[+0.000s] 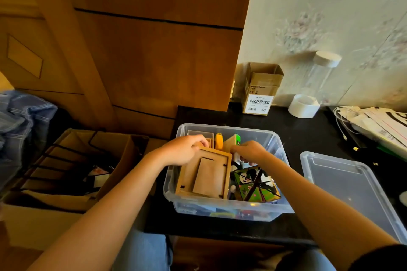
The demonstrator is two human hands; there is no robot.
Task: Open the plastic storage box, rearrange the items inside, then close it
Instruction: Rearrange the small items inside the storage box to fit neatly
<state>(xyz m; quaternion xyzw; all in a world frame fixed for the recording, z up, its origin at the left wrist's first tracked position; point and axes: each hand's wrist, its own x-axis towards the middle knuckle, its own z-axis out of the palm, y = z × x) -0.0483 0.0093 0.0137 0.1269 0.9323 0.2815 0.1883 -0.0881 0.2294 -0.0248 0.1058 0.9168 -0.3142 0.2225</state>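
hands (217, 153) inside open box (284, 208), gripping frame (204, 174)

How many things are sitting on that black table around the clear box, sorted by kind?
Cardboard boxes: 1, the cardboard box
Clear lids: 1, the lid
Tape rolls: 1, the white tape roll
Clear jars: 1, the tall jar
Paper piles: 1, the stack of papers
Total: 5

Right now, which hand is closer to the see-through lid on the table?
Right. The right hand is inside the storage box, on the side toward the lid. The left hand grips the wooden frame farther away.
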